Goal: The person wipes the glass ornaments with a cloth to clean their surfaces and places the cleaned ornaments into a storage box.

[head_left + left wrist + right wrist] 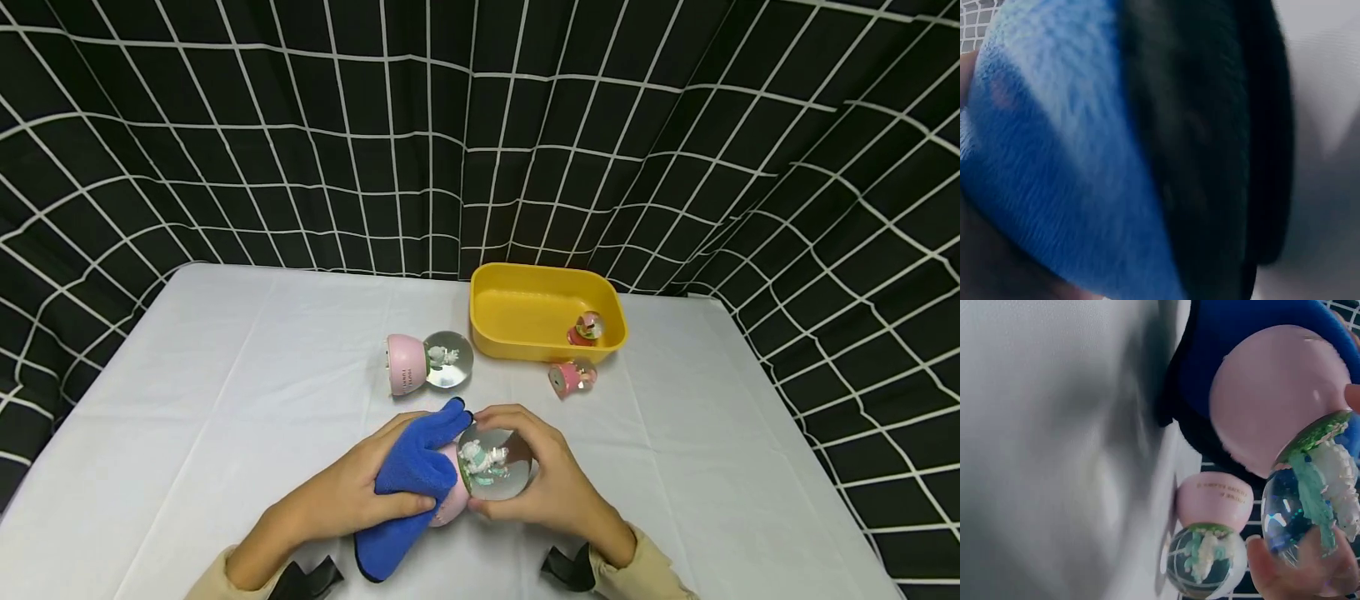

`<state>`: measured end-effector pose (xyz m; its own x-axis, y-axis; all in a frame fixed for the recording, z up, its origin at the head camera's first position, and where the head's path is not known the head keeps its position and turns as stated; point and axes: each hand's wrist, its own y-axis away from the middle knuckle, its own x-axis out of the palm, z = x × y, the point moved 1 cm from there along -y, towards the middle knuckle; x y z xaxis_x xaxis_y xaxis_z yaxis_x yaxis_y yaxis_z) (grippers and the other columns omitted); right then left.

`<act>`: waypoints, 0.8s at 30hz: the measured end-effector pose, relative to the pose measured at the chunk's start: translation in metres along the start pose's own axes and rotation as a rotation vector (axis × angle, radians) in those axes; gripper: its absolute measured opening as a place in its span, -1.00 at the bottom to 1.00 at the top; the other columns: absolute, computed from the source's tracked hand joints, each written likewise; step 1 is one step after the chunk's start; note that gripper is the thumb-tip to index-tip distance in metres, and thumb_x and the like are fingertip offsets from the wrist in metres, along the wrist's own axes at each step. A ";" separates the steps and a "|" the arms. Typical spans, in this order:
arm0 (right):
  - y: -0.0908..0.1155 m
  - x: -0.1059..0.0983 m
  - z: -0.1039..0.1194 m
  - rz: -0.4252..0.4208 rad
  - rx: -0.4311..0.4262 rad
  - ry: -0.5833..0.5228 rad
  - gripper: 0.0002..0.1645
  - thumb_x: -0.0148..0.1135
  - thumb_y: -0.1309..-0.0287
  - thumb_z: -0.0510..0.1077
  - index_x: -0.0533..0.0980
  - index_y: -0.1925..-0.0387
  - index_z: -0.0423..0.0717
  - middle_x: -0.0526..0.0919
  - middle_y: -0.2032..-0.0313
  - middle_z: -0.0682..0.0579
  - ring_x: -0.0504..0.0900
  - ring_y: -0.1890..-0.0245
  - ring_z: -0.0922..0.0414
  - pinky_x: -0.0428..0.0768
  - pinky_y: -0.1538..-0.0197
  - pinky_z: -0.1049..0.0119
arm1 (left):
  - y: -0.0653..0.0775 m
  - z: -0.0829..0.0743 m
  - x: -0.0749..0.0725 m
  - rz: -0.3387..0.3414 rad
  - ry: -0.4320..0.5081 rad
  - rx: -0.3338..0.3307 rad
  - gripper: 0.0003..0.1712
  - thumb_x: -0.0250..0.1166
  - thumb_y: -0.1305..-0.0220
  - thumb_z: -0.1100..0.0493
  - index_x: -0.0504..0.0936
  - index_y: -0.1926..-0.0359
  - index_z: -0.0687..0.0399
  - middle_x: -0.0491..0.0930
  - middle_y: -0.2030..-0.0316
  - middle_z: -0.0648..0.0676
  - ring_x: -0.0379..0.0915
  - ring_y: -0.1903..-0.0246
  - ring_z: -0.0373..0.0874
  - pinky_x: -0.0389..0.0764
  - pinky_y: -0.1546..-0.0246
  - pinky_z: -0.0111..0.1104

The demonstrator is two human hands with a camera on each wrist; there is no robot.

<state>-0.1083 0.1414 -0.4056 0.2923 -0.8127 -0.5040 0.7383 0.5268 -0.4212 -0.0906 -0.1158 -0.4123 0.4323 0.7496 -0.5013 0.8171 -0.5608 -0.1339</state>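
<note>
A snow globe with a pink base (1282,394) and white and mint figures inside its glass ball (495,471) lies sideways between the two hands. My left hand (345,492) grips the base through a folded blue cloth (412,467) with black edging. Blue pile and the dark edge of this cloth (1066,156) fill most of the left wrist view. Fingers and thumb of my right hand (558,475) curl round the glass ball. Behind them on the table, a second pink-based snow globe (408,365) rests on its side, also visible in the right wrist view.
A yellow tub (517,350) stands at the back, holding a small red-based snow globe (581,333). Just in front of it a small pink snow globe (570,378) lies on its side. White cloth covers the table (225,367); a black gridded curtain (405,133) hangs behind.
</note>
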 end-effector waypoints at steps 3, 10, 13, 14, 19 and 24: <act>0.001 0.003 0.003 0.025 -0.027 0.024 -0.16 0.69 0.30 -0.12 0.48 -0.12 0.00 0.56 -0.16 0.01 0.56 -0.12 0.16 0.63 0.01 0.32 | 0.000 0.000 0.003 -0.003 -0.037 -0.004 -0.11 0.43 -0.16 -0.16 0.20 -0.44 -0.30 0.37 -0.28 -0.18 0.46 -0.09 -0.29 0.52 -0.12 -0.32; 0.002 0.004 0.012 0.051 -0.046 0.054 -0.18 0.69 0.30 -0.11 0.49 -0.10 0.08 0.58 -0.17 0.04 0.58 -0.16 0.14 0.63 0.00 0.31 | 0.000 0.002 0.003 -0.023 0.017 -0.022 -0.30 0.47 -0.12 -0.10 0.40 -0.27 -0.29 0.55 -0.02 -0.21 0.54 0.07 -0.32 0.60 0.07 -0.37; 0.002 0.005 0.013 0.061 -0.085 0.056 -0.19 0.68 0.29 -0.13 0.50 -0.09 0.06 0.60 -0.15 0.03 0.58 -0.18 0.10 0.60 -0.15 0.27 | -0.001 0.003 0.001 -0.042 0.012 -0.021 -0.47 0.40 -0.22 -0.05 0.48 -0.18 -0.19 0.61 0.05 -0.18 0.56 0.11 -0.34 0.62 0.09 -0.38; 0.002 0.006 0.013 0.064 -0.098 0.057 -0.20 0.68 0.30 -0.14 0.50 -0.08 0.05 0.60 -0.15 0.03 0.58 -0.18 0.09 0.58 -0.20 0.26 | -0.001 0.003 0.001 -0.047 0.020 -0.026 -0.52 0.38 -0.25 -0.03 0.51 -0.16 -0.14 0.63 0.07 -0.16 0.58 0.12 -0.35 0.63 0.11 -0.39; 0.003 0.009 0.015 0.063 -0.132 0.034 -0.18 0.68 0.35 -0.20 0.49 -0.07 0.00 0.60 -0.15 -0.02 0.59 -0.19 0.06 0.50 -0.31 0.24 | -0.003 0.011 -0.003 -0.099 0.134 -0.067 -0.65 0.30 -0.33 0.09 0.59 -0.07 0.11 0.72 0.17 0.03 0.65 0.22 -0.31 0.67 0.21 -0.36; 0.003 0.009 0.017 0.017 -0.164 -0.037 -0.13 0.70 0.44 -0.28 0.47 -0.04 -0.09 0.60 -0.13 -0.12 0.58 -0.18 0.04 0.48 -0.31 0.27 | -0.002 0.023 -0.006 0.004 0.438 -0.032 -0.58 0.13 -0.42 0.15 0.50 -0.13 0.42 0.67 0.12 0.14 0.62 0.17 -0.25 0.66 0.15 -0.35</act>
<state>-0.0936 0.1319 -0.3987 0.3290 -0.8102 -0.4852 0.6248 0.5720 -0.5315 -0.1034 -0.1270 -0.4285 0.5509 0.8296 -0.0906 0.8235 -0.5580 -0.1024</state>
